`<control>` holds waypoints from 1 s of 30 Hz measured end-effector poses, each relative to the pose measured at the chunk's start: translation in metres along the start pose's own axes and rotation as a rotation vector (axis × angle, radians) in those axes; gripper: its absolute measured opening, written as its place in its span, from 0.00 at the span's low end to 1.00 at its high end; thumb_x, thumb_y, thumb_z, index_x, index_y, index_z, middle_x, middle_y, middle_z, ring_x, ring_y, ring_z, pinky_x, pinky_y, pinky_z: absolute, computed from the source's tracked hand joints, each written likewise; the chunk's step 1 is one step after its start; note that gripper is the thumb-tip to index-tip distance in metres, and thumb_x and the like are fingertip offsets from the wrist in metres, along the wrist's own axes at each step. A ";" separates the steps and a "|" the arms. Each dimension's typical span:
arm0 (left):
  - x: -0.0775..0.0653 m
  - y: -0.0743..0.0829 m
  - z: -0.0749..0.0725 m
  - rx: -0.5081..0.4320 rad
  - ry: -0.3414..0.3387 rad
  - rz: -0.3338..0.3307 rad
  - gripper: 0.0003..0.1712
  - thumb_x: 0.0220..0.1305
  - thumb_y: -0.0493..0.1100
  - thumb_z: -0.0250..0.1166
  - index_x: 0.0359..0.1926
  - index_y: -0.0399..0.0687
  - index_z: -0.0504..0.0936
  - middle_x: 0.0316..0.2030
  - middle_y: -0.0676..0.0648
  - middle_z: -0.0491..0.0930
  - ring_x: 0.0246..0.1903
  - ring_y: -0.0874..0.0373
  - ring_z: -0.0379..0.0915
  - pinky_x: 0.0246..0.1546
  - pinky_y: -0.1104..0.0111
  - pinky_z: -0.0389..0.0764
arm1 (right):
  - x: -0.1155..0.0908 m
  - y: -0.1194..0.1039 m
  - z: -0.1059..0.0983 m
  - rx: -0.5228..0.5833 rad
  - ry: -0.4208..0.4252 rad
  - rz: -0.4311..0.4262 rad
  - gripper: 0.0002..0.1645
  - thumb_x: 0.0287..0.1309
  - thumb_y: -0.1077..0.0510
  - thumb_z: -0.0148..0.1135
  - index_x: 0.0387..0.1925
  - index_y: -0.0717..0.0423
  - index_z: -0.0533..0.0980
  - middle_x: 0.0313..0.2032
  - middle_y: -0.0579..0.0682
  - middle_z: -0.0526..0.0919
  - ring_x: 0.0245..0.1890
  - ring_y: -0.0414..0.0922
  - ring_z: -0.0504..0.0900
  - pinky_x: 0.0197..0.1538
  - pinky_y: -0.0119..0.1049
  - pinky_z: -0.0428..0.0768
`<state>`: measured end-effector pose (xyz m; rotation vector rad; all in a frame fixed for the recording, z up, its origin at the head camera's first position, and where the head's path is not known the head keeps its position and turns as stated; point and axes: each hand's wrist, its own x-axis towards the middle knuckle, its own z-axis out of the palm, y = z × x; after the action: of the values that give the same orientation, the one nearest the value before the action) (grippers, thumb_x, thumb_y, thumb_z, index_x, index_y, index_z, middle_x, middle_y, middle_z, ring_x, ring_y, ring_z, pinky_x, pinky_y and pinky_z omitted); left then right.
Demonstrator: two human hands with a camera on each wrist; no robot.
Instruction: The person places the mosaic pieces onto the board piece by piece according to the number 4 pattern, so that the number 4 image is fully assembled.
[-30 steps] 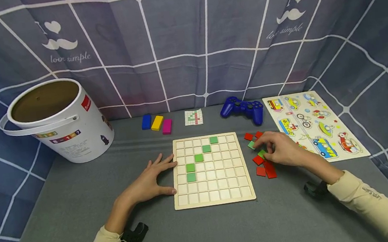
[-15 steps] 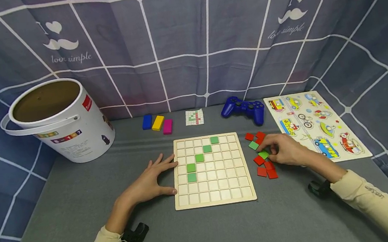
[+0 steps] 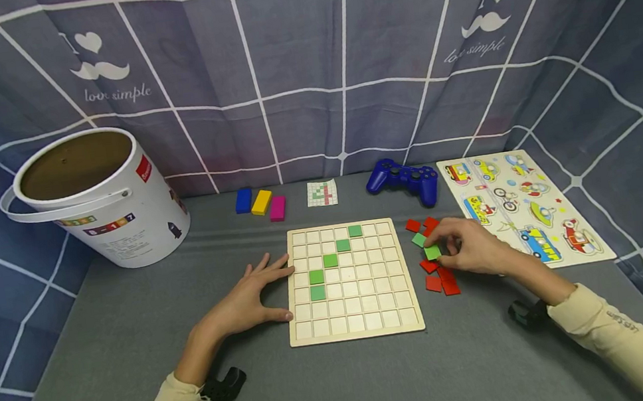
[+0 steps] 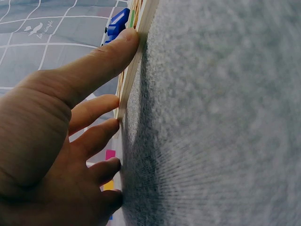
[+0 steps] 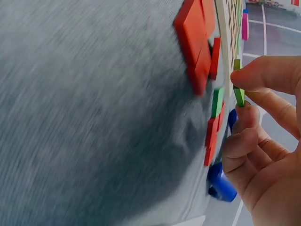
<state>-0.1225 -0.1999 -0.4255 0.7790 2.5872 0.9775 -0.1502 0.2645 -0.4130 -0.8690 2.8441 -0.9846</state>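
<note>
A wooden grid board (image 3: 364, 305) lies on the grey table, with several green tiles (image 3: 330, 261) set in a stepped line across its squares. My left hand (image 3: 249, 301) has its fingers spread and touches the board's left edge with the thumb and fingertips. To the right of the board, my right hand (image 3: 472, 249) pinches a green square tile (image 5: 240, 97) between thumb and finger, above the table in the right wrist view. Another green tile (image 3: 419, 240) and several red tiles (image 3: 448, 280) lie loosely around and below that hand.
Behind the board are a small pattern card (image 3: 321, 194), blue, yellow (image 3: 261, 202) and magenta blocks, and a blue game controller (image 3: 403, 180). A picture puzzle board (image 3: 524, 209) lies at the right, under the right forearm's far side. A white bucket (image 3: 120, 225) stands back left.
The green tile by my right fingertips has come up from among the red tiles and shifted slightly up and left in the pinch. My left hand and the board stay put.
</note>
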 end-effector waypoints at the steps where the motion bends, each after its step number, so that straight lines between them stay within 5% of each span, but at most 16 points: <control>1: 0.000 0.000 0.000 0.001 0.001 -0.001 0.52 0.48 0.50 0.81 0.73 0.49 0.69 0.77 0.49 0.52 0.76 0.38 0.33 0.69 0.36 0.32 | 0.001 -0.002 0.001 0.006 -0.005 -0.005 0.20 0.43 0.68 0.75 0.40 0.47 0.85 0.31 0.44 0.79 0.21 0.36 0.72 0.24 0.32 0.71; 23: 0.000 0.001 0.001 0.009 -0.003 -0.011 0.52 0.48 0.50 0.81 0.73 0.50 0.68 0.77 0.50 0.51 0.76 0.38 0.33 0.69 0.37 0.32 | 0.036 -0.066 0.056 0.181 -0.090 -0.196 0.18 0.43 0.67 0.73 0.39 0.50 0.85 0.26 0.50 0.77 0.21 0.43 0.73 0.27 0.31 0.71; 30: 0.000 0.000 0.000 0.010 -0.004 -0.013 0.52 0.48 0.51 0.81 0.73 0.50 0.68 0.77 0.50 0.51 0.76 0.38 0.33 0.69 0.37 0.32 | 0.046 -0.079 0.076 0.152 -0.099 -0.240 0.17 0.44 0.65 0.74 0.39 0.50 0.85 0.25 0.46 0.76 0.20 0.37 0.71 0.28 0.30 0.70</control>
<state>-0.1220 -0.1998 -0.4258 0.7650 2.5927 0.9585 -0.1361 0.1471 -0.4208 -1.2243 2.5869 -1.1282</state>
